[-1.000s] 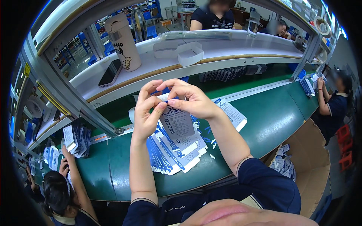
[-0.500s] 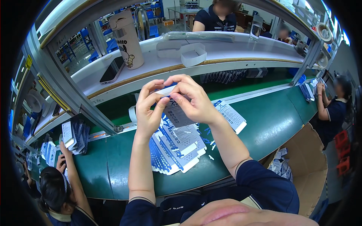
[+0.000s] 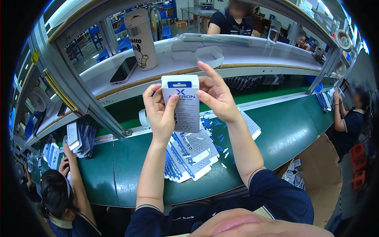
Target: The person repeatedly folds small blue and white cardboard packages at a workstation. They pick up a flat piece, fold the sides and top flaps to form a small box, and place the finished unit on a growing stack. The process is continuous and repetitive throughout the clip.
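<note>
A small white-and-blue cardboard box with a hang slot at its top stands upright in front of me, its printed panel toward me. My left hand grips it by the left edge, thumb across the front and fingers behind. At the box's right edge is my right hand, fingers apart and index finger raised. Its thumb tip is by the edge; whether it touches I cannot tell. Below lies a fanned pile of flat printed cartons on the green table. Small blue and white cut-out scraps are scattered beside the pile.
A shelf across the back carries a tumbler, a phone and a clear plastic tray. More cartons lie right of the pile. A big cardboard box stands lower right. Co-workers sit left, right and beyond the shelf.
The box has turned from a steep tilt to face me upright. My right hand has loosened from its top and spread its fingers, while my left hand keeps hold at the left edge.
</note>
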The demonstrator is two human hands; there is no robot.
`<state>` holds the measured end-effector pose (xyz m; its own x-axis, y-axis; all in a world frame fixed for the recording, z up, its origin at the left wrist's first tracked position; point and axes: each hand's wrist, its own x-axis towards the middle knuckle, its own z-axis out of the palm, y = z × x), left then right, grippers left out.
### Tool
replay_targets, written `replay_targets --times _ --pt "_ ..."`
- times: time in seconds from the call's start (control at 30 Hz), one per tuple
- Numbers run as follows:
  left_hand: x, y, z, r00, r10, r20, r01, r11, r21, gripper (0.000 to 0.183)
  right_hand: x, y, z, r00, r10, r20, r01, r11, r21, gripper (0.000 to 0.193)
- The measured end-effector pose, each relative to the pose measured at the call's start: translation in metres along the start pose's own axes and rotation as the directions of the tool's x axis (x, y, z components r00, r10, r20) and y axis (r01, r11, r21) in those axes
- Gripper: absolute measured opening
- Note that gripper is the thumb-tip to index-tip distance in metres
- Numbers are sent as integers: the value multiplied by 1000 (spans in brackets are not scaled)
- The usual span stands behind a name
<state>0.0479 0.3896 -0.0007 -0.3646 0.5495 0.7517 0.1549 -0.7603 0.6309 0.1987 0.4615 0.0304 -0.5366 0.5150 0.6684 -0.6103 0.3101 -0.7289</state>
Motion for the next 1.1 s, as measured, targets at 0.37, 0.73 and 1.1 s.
replay_targets --times 0.37,0.73,1.1 --pt "-6 3 2 989 121 -80 -116 991 62 36 -2 15 12 986 -115 -121 93 980 -177 37" --pt "-15 4 10 991 109 -77 -104 993 63 10 -10 24 25 886 -344 -311 220 902 -373 13" --pt "-7 13 14 983 -77 -166 72 997 -36 20 -3 32 23 942 -106 -320 48 981 -186 19"
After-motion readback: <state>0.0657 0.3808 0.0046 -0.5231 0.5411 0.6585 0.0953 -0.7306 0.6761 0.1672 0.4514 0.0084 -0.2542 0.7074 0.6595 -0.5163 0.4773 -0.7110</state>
